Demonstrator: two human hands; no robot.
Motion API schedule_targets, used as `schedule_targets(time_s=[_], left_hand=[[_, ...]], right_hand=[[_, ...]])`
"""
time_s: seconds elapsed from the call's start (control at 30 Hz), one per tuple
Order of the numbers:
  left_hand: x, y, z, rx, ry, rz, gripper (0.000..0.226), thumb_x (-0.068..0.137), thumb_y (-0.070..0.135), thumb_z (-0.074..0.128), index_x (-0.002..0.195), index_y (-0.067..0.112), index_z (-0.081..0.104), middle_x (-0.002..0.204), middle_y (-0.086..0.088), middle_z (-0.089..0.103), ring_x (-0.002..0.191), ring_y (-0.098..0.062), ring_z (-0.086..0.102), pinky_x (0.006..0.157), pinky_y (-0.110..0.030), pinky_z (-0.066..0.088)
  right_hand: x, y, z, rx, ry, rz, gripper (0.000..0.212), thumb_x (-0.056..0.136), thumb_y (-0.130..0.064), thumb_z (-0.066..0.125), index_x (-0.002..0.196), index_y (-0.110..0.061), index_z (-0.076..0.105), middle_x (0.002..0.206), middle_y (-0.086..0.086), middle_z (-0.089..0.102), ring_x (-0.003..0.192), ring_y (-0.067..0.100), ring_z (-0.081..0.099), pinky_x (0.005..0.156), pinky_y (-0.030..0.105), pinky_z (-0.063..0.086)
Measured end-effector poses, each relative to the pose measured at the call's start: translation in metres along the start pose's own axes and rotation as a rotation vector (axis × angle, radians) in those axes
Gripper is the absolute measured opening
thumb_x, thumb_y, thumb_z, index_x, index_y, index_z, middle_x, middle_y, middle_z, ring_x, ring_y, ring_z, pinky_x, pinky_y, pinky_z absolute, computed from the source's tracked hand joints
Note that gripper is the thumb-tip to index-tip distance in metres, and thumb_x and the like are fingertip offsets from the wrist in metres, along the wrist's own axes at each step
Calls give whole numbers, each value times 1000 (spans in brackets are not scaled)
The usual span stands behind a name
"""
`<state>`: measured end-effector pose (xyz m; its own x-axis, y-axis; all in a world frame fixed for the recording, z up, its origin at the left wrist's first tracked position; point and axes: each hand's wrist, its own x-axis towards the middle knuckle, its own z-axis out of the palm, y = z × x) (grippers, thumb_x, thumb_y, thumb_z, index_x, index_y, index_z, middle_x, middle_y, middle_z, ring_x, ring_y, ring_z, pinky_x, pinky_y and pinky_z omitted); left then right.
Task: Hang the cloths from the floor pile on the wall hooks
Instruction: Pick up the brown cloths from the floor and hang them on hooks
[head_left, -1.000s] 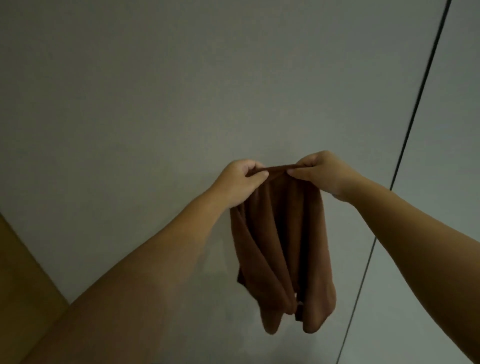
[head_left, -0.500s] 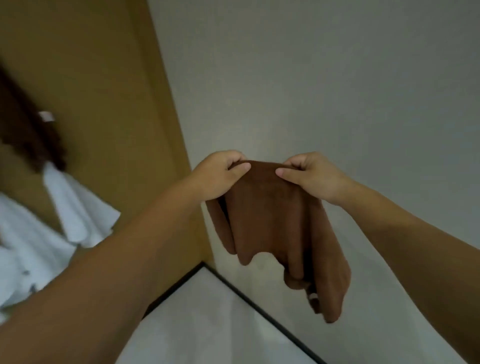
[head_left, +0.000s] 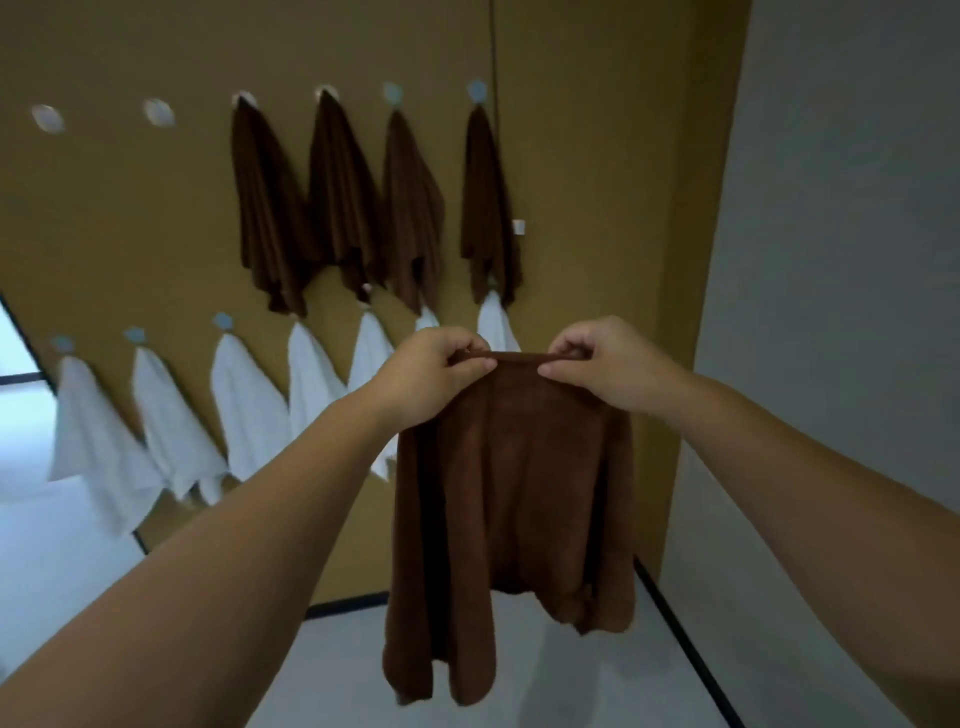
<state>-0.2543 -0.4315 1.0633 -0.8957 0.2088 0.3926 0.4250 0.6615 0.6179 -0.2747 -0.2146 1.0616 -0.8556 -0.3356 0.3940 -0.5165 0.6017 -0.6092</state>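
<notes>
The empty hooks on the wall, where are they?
In the head view, two empty hooks sit upper left, left of the four hanging brown cloths.

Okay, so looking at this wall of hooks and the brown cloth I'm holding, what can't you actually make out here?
- Floor pile: out of the head view, none visible.
- White cloths' row: its right end is hidden behind the left hand and the held brown cloth.
- Two free hooks, top left: motion-blurred, their shape is unclear.
- Small white tag beside the rightmost hung brown cloth: too small to read.
- Right hand: its fingertips curl behind the cloth's edge.
</notes>
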Motion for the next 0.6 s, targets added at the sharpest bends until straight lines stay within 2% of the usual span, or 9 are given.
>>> schedule_targets(time_s=[0.07,0.17,0.33,0.4,0.53,0.6], left_hand=[[-14,-29,-44,46,36,-24,8,87,31,64,84,26,69,81,4,69,76,-12,66,72,-31,56],[-33,-76,-115,127,104,-41,8,87,35,64,84,28,68,80,8,68,75,-7,64,70,-27,54],[-60,-155,-215,216,216,-58,14,89,37,61,87,26,70,82,7,69,79,-9,64,76,-35,54],[-66,-182,-246,232,249,-79,14,89,37,60,86,27,69,82,7,69,79,-10,64,76,-35,53],[-67,-228,-296,253,292,-107,10,88,38,61,81,35,66,80,11,68,77,-3,62,71,-27,51],[-63,-248,-315,255,311,-118,9,87,39,62,80,35,66,79,12,68,76,-4,63,71,-28,53]], right_hand=[[26,-32,36,6,-1,-69,12,82,-21,72,83,-9,70,77,16,66,62,10,51,59,26,40],[67,-85,93,3,17,-156,9,82,-26,71,79,-17,70,71,1,64,62,8,53,61,27,43],[129,-169,182,-96,65,-314,11,85,-33,65,87,-23,70,79,-9,66,78,9,59,75,29,44],[151,-194,210,-87,65,-356,12,86,-35,64,88,-25,70,81,-10,66,81,9,59,83,27,39],[195,-229,255,-73,39,-405,11,86,-36,63,86,-27,69,79,-12,64,78,6,59,70,27,43],[216,-241,274,-53,50,-408,10,85,-34,64,86,-26,69,81,-11,66,79,7,60,68,25,44]])
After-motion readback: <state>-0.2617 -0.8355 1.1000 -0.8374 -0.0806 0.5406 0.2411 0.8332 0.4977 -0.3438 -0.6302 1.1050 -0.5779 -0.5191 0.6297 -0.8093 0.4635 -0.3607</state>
